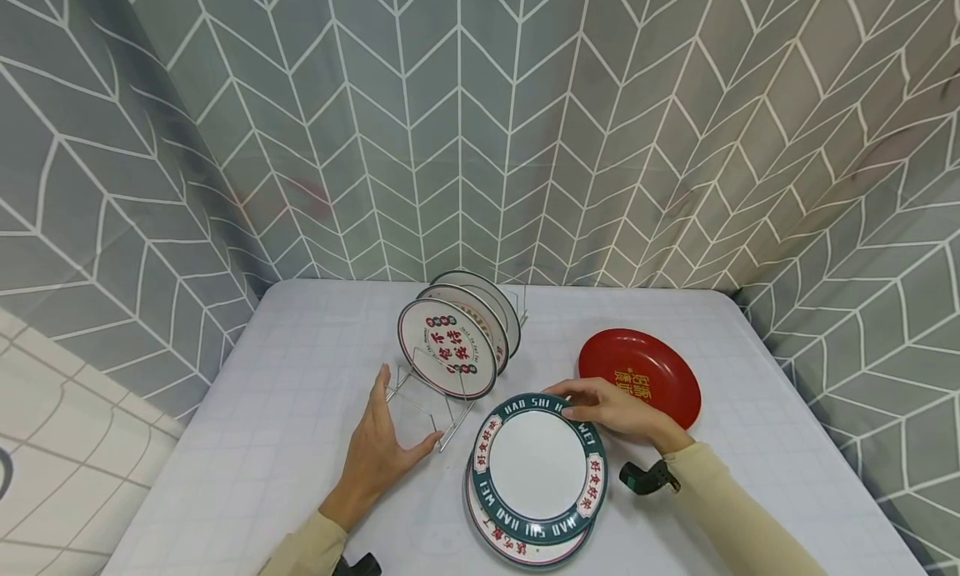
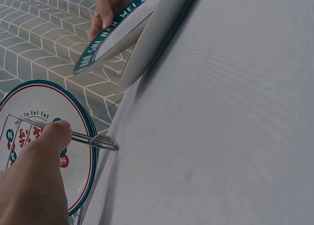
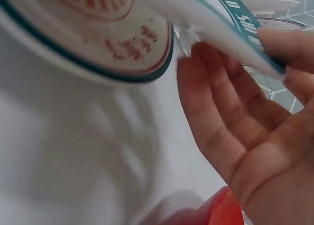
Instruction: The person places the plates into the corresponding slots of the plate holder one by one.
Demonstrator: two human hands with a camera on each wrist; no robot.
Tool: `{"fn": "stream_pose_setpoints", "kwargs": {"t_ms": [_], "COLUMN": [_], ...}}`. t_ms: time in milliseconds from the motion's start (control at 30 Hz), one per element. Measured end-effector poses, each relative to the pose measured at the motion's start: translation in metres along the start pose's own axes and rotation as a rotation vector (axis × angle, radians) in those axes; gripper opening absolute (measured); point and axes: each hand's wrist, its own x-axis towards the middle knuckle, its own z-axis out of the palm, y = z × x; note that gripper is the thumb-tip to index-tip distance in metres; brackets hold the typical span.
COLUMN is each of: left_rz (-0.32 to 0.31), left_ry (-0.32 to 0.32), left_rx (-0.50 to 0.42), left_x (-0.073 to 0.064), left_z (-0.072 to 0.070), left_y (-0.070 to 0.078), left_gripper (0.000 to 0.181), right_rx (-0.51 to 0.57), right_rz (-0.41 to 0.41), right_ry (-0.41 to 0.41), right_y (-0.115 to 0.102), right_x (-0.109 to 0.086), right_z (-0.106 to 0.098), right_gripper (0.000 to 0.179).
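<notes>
A wire dish rack stands left of the table's middle, with several round plates upright in its far part. My left hand holds the rack's near end, fingers at one corner and thumb at the other. In the left wrist view the thumb lies on the rack's wire. With my right hand I pinch the far edge of a green-rimmed plate, thumb on top and fingers below. That plate is tilted, lifted off another plate in the right wrist view.
A red plate with yellow lettering lies at the right, just beyond my right hand. The white-clothed table ends at a patterned grey curtain on the far side.
</notes>
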Motion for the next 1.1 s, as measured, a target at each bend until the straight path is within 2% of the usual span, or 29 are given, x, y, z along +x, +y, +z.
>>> {"fn": "stream_pose_setpoints", "kwargs": {"t_ms": [100,300,467,600,700,833,1100], "left_rz": [-0.002,0.004,-0.005,-0.002,-0.008,-0.012,0.001], "left_ry": [-0.002,0.005,0.001,0.008,0.006,0.004,0.015], "left_rx": [-0.001,0.0,-0.006,0.003,-0.004,-0.011,-0.014], "left_x": [0.0,-0.002,-0.002,-0.002,-0.002,-0.002,-0.002], "left_z": [0.0,0.001,0.001,0.001,0.001,0.001,0.003], "left_y": [0.0,-0.002,-0.002,-0.002,-0.003,-0.003,-0.003], "left_gripper": [0.128,0.13,0.129,0.13,0.13,0.128,0.128], "right_rx": [0.138,0.449,0.601,0.664,0.669,0.632,0.679], "right_rz": [0.007,0.011,-0.026,-0.028,-0.036,-0.113,-0.247], "right_ry": [-0.055,-0.228,-0.332,-0.376,-0.386,-0.368,-0.373], "right_y": [0.003,0.019,0.028,0.029,0.028,0.024,0.014], "right_x": [-0.001,-0.004,-0.008,-0.01,-0.012,-0.014,-0.02], "right_z": [-0.002,-0.002,-0.002,-0.003,-0.005,-0.01,-0.023], "right_gripper": [0.044,0.052,0.061,0.063,0.063,0.064,0.068]}}
